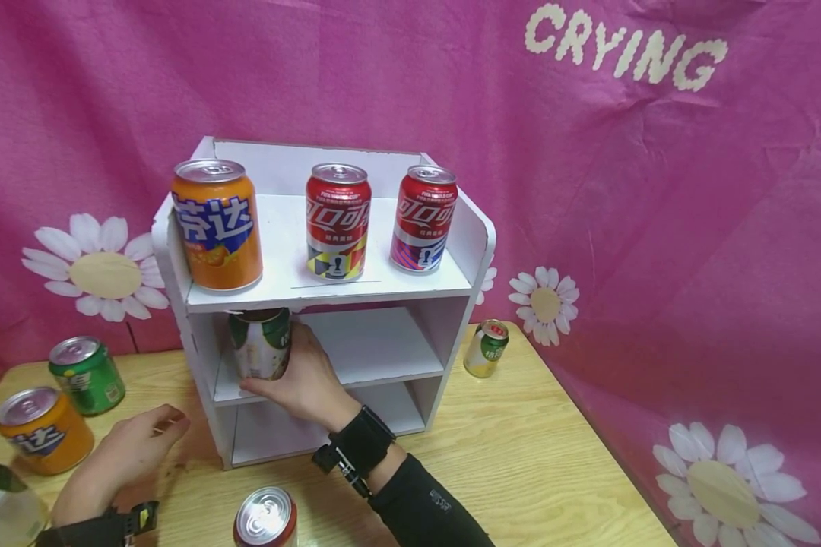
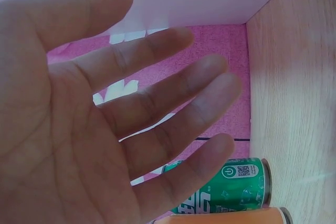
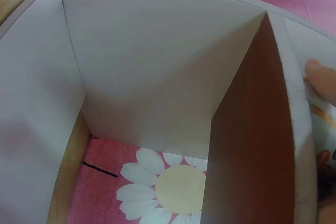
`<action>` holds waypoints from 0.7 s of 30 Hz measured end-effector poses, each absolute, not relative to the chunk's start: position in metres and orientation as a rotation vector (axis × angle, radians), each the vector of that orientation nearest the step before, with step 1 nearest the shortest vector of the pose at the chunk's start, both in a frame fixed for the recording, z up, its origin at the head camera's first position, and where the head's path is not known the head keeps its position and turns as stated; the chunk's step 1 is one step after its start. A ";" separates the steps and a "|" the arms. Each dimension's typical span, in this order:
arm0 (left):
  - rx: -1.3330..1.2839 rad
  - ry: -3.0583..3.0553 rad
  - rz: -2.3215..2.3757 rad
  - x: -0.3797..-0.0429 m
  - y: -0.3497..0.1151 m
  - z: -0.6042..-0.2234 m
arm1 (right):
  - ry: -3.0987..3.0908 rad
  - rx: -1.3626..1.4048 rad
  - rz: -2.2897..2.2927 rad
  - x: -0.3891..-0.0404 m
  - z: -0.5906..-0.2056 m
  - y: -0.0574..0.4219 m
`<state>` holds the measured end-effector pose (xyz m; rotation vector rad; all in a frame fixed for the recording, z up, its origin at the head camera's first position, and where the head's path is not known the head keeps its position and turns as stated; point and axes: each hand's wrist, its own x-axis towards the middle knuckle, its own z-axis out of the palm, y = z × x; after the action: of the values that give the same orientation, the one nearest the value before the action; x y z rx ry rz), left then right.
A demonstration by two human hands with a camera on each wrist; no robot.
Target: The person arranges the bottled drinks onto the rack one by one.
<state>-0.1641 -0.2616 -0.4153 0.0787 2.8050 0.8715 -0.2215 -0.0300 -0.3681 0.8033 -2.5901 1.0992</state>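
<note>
In the head view my right hand [image 1: 308, 380] grips a green and white drink can [image 1: 261, 349] at the left end of the white rack's middle shelf [image 1: 369, 349]. The thumb lies across the can's front and the fingers go round its right side. The can's top is partly hidden under the upper board. My left hand [image 1: 126, 452] hovers left of the rack, near an orange Fanta can [image 1: 44, 433] and a green can [image 1: 87, 376]. It holds nothing; in the left wrist view its fingers [image 2: 157, 98] are spread. The right wrist view shows only part of my right thumb [image 3: 323, 80].
On the top shelf stand an orange can [image 1: 219, 235] and two red cola cans [image 1: 338, 228]. Another green can [image 1: 487, 349] is right of the rack. A red can [image 1: 267, 520] stands in front, and a green and white can [image 1: 3, 505] at the lower left.
</note>
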 end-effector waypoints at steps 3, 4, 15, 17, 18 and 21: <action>0.079 2.806 0.871 -0.164 -0.262 -0.416 | -2.597 0.788 1.111 -0.222 -0.368 -0.030; 0.078 2.804 0.871 -0.164 -0.262 -0.416 | -2.598 0.784 1.118 -0.222 -0.368 -0.031; 0.089 2.823 0.852 -0.166 -0.261 -0.415 | -2.635 0.843 1.164 -0.224 -0.368 -0.030; 0.087 2.816 0.854 -0.166 -0.261 -0.415 | -2.642 0.868 1.157 -0.224 -0.368 -0.028; 0.090 2.817 0.852 -0.166 -0.261 -0.415 | -2.645 0.877 1.152 -0.224 -0.368 -0.027; 0.090 2.821 0.848 -0.166 -0.261 -0.415 | -2.654 0.892 1.132 -0.224 -0.367 -0.026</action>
<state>-0.1659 -0.2608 -0.4148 0.0903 2.8207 0.8480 -0.2236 -0.0257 -0.3674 0.8924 -2.6536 1.1316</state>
